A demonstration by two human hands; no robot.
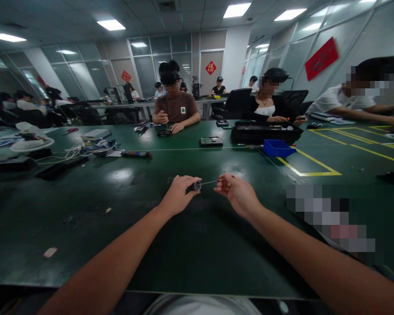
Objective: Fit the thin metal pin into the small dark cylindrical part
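Note:
My left hand (179,194) is closed around a small dark cylindrical part (197,186) with a pale ring on its round end, held between thumb and fingers above the green table. From that end a thin, light, straight rod (209,182) reaches across to my right hand (239,196). The fingertips of my right hand are pinched on the rod's other end. I cannot make out whether it is a tool shaft or a stiff wire, nor whether its tip touches the part.
Across the green table (197,249) lie a hard drive (211,141), a blue bin (278,148), a black tray (265,132) and a screwdriver-like tool (136,154). Cables (68,153) clutter the left. Several co-workers sit opposite, one in a brown shirt (176,108).

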